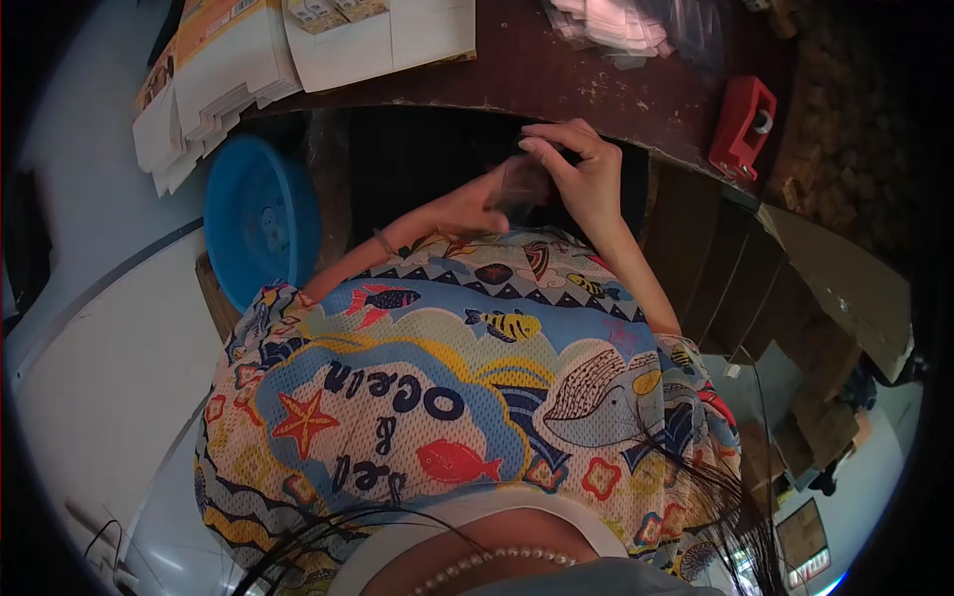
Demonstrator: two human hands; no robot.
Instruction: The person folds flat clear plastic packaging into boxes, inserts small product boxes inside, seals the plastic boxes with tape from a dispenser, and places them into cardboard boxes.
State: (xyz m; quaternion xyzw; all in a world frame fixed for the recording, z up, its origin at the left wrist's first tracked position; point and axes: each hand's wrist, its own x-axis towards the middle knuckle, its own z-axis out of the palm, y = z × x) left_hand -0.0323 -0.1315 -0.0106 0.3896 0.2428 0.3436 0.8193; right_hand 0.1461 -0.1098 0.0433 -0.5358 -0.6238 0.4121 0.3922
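Note:
Above my lap, just in front of the table edge, a small clear plastic bag [519,189] hangs between my two hands. My right hand [588,171] pinches its upper end between thumb and fingertips. Palm up and lower, my left hand [475,207] lies beside the bag with its thumb apart from the fingers; motion blur hides whether the fingers grip it. The bag is see-through and its contents cannot be made out.
A dark red table [497,79] bears flat printed cartons [234,60], a pile of clear packets [621,25] and a red tape dispenser [743,129]. A blue basin [260,223] stands at the left. Cardboard boxes [840,288] are at the right.

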